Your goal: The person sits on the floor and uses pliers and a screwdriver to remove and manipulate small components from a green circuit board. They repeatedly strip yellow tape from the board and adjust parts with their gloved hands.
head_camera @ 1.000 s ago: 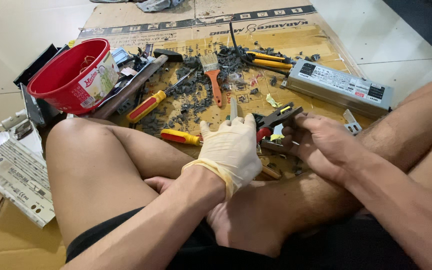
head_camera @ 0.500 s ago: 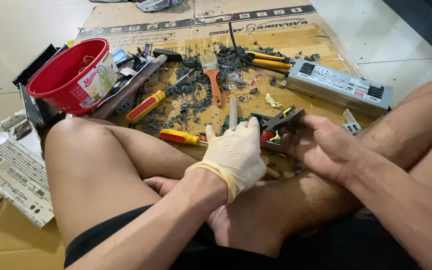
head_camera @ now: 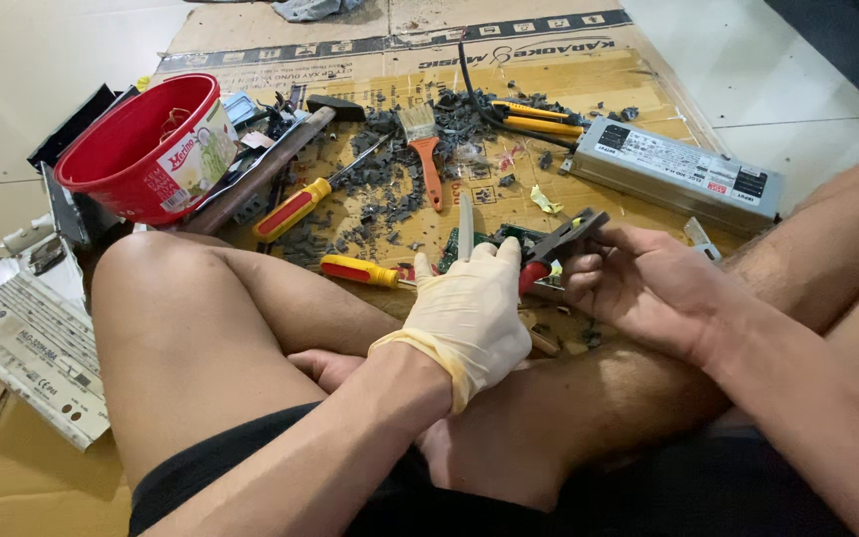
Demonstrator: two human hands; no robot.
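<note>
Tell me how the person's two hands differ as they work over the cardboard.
The left hand wears a pale rubber glove; the right hand is bare. The left hand lies palm down, pressing on a green circuit board; the right hand is curled around red-handled pliers. The left hand is crossed over the shin, while the right hand rests near the other leg. Both meet at the same spot, amid scattered dark scraps.

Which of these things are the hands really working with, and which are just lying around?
In use:
- left hand in a pale glove, pressing on the green circuit board
- right hand, bare, holding the red-handled pliers

Lying about:
- red bucket
- paintbrush
- hammer
- red and yellow screwdriver
- grey metal box
</note>
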